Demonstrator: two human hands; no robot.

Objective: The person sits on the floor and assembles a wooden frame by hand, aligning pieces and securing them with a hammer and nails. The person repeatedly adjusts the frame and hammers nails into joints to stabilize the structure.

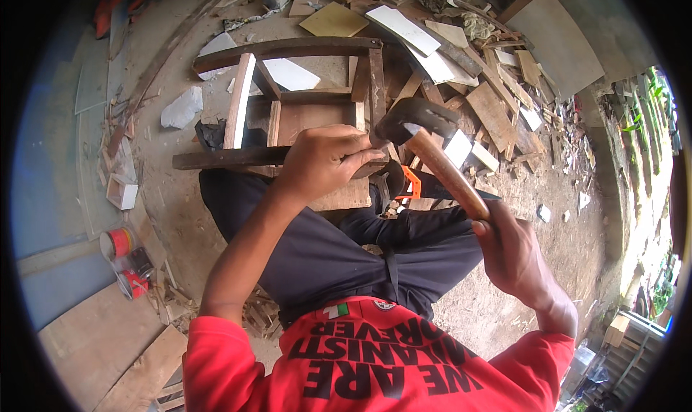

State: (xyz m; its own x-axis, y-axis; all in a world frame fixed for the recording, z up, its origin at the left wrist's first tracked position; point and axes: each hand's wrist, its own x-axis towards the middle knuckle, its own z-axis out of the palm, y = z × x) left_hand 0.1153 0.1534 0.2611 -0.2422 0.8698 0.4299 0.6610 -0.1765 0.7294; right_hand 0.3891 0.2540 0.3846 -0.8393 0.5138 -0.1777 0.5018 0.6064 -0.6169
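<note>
My right hand (pixel 508 250) grips the wooden handle of a hammer (pixel 448 168). Its dark metal head is just right of my left fingertips, by the corner of a dark wooden frame (pixel 288 48). My left hand (pixel 328 160) rests over the frame's near rail (pixel 231 157), thumb and fingers pinched together at the rail's right end. Whatever they pinch is too small or hidden to make out. A pale wooden strip (pixel 240 102) crosses the frame on its left side. Below the rail's right end, an orange-handled tool (pixel 411 183), perhaps a saw, is partly covered.
Wood offcuts (pixel 494 116) and white board pieces (pixel 404 30) are heaped at the far right. A large panel (pixel 555 41) leans there. Red and yellow cans (pixel 117 244) stand at left near flat boards (pixel 101 340). A whitish chunk (pixel 182 108) lies left of the frame.
</note>
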